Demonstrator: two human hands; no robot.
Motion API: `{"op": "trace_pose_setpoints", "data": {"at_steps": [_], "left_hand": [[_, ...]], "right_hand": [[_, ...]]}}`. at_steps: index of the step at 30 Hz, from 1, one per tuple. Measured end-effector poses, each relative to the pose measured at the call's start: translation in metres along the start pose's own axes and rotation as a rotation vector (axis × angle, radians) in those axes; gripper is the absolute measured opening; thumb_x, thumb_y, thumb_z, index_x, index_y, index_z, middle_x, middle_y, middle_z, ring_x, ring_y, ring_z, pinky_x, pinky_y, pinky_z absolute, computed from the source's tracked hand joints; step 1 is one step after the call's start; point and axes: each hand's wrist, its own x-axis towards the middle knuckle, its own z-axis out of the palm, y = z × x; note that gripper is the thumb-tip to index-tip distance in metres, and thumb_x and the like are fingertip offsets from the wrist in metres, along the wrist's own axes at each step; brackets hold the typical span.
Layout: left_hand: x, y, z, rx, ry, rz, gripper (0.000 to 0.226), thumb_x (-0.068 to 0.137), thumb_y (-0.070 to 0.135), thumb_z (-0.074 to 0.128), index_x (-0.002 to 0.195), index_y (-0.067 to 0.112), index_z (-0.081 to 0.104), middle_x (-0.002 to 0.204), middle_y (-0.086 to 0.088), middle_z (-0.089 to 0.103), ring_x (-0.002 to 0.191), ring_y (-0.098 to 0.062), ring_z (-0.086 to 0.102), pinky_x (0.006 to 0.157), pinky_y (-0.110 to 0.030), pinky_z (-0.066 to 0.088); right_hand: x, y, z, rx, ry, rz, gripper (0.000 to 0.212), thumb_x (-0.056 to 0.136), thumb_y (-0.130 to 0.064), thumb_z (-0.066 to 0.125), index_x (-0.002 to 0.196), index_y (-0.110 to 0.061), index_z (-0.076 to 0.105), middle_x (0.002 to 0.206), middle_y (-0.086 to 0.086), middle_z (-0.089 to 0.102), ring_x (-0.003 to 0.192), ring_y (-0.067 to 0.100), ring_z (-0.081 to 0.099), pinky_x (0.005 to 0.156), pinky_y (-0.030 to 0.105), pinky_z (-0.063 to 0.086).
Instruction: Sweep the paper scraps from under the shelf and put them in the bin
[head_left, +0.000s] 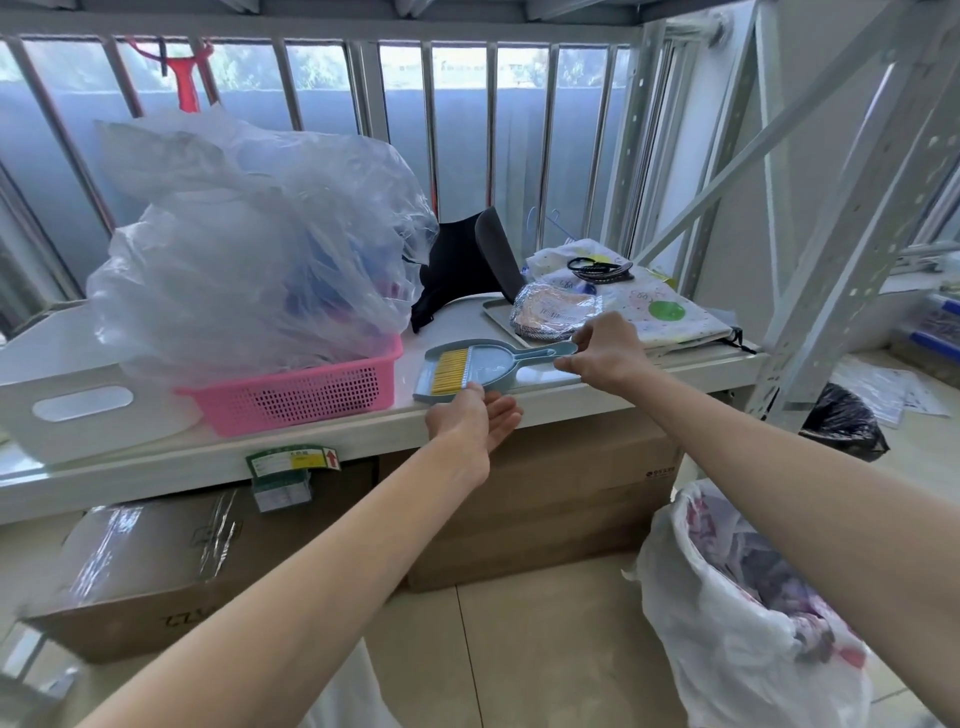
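A small blue dustpan (493, 364) lies on the white shelf (363, 431) near its front edge, with a blue brush with yellow bristles (451, 370) nested in it. My right hand (605, 353) pinches the handle end of the brush and dustpan. My left hand (475, 421) is at the shelf's front edge, palm up, fingers apart, its thumb touching the dustpan's front lip. The bin (737, 613), lined with a white plastic bag and part full, stands on the floor at lower right. No paper scraps show under the shelf.
A pink basket (301, 397) under a big clear plastic bag (249, 249) sits left of the dustpan. Black cloth (462, 265), a wrapped packet (553, 312) and a spotted cloth (660, 312) lie to the right. Cardboard boxes (545, 493) fill the space under the shelf. A black bag (841, 421) lies beyond.
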Motion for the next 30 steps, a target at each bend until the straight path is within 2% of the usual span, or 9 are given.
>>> {"op": "trace_pose_setpoints", "data": {"at_steps": [3, 6, 10, 12, 15, 16, 20, 26, 30], "left_hand": [[0.006, 0.01, 0.006, -0.019, -0.011, -0.034, 0.026, 0.103, 0.016, 0.048, 0.096, -0.005, 0.063, 0.087, -0.019, 0.073, 0.066, -0.025, 0.071, 0.07, -0.034, 0.062], [0.011, 0.016, 0.01, -0.001, -0.035, -0.079, 0.024, 0.103, 0.014, 0.047, 0.105, -0.005, 0.061, 0.087, -0.018, 0.073, 0.066, -0.025, 0.071, 0.059, -0.032, 0.062], [0.013, 0.023, 0.011, -0.003, -0.098, -0.136, 0.028, 0.105, 0.015, 0.041, 0.113, -0.004, 0.06, 0.085, -0.017, 0.071, 0.071, -0.026, 0.07, 0.052, -0.031, 0.061], [0.013, 0.025, 0.012, -0.004, -0.118, -0.148, 0.028, 0.105, 0.014, 0.039, 0.111, -0.005, 0.059, 0.083, -0.016, 0.07, 0.071, -0.026, 0.069, 0.054, -0.032, 0.061], [0.013, 0.028, 0.013, 0.0, -0.139, -0.155, 0.029, 0.106, 0.013, 0.036, 0.11, -0.004, 0.059, 0.081, -0.015, 0.069, 0.072, -0.026, 0.069, 0.06, -0.032, 0.06], [0.014, 0.029, 0.013, 0.002, -0.145, -0.162, 0.029, 0.106, 0.013, 0.036, 0.111, -0.004, 0.059, 0.081, -0.015, 0.069, 0.073, -0.026, 0.069, 0.062, -0.032, 0.06], [0.015, 0.03, 0.012, 0.015, -0.161, -0.166, 0.026, 0.105, 0.014, 0.039, 0.111, -0.002, 0.059, 0.085, -0.014, 0.07, 0.076, -0.026, 0.07, 0.067, -0.034, 0.061], [0.007, 0.031, 0.006, 0.065, -0.202, -0.13, 0.023, 0.103, 0.014, 0.039, 0.109, 0.002, 0.057, 0.102, -0.014, 0.07, 0.085, -0.029, 0.068, 0.075, -0.035, 0.059], [-0.003, 0.037, 0.001, 0.096, -0.235, -0.098, 0.018, 0.099, 0.008, 0.041, 0.103, 0.001, 0.057, 0.102, -0.014, 0.069, 0.085, -0.03, 0.067, 0.075, -0.034, 0.058]], "right_hand": [[0.007, -0.003, 0.004, -0.026, 0.036, -0.001, 0.041, 0.073, -0.015, 0.083, 0.097, 0.014, 0.067, 0.098, 0.026, 0.069, 0.095, 0.033, 0.065, 0.085, 0.046, 0.054], [0.016, -0.003, 0.007, -0.056, 0.035, 0.014, 0.039, 0.072, -0.016, 0.084, 0.096, 0.01, 0.068, 0.097, 0.022, 0.069, 0.092, 0.03, 0.065, 0.085, 0.045, 0.055], [0.022, -0.004, 0.011, -0.088, 0.055, 0.045, 0.031, 0.074, -0.02, 0.082, 0.094, 0.0, 0.069, 0.097, 0.012, 0.067, 0.09, 0.026, 0.064, 0.083, 0.039, 0.054], [0.024, -0.007, 0.013, -0.097, 0.073, 0.05, 0.025, 0.075, -0.017, 0.08, 0.091, -0.001, 0.07, 0.094, 0.012, 0.067, 0.089, 0.026, 0.064, 0.08, 0.038, 0.055], [0.026, -0.009, 0.017, -0.124, 0.1, 0.043, 0.015, 0.077, -0.011, 0.076, 0.07, -0.003, 0.065, 0.072, 0.01, 0.062, 0.074, 0.023, 0.059, 0.061, 0.032, 0.05], [0.027, -0.01, 0.018, -0.126, 0.106, 0.047, 0.015, 0.077, -0.009, 0.075, 0.069, -0.002, 0.065, 0.071, 0.01, 0.063, 0.075, 0.023, 0.059, 0.061, 0.033, 0.05], [0.03, -0.011, 0.02, -0.11, 0.13, 0.057, 0.012, 0.077, -0.005, 0.074, 0.086, 0.002, 0.07, 0.089, 0.014, 0.069, 0.092, 0.027, 0.063, 0.081, 0.041, 0.056], [0.022, -0.016, 0.014, -0.127, 0.125, 0.06, 0.02, 0.08, -0.006, 0.072, 0.098, 0.0, 0.067, 0.101, 0.014, 0.067, 0.096, 0.028, 0.062, 0.084, 0.04, 0.055], [0.012, -0.02, -0.003, -0.067, 0.105, 0.069, 0.025, 0.078, -0.009, 0.075, 0.101, -0.003, 0.067, 0.105, 0.012, 0.066, 0.098, 0.025, 0.062, 0.082, 0.034, 0.051]]}}
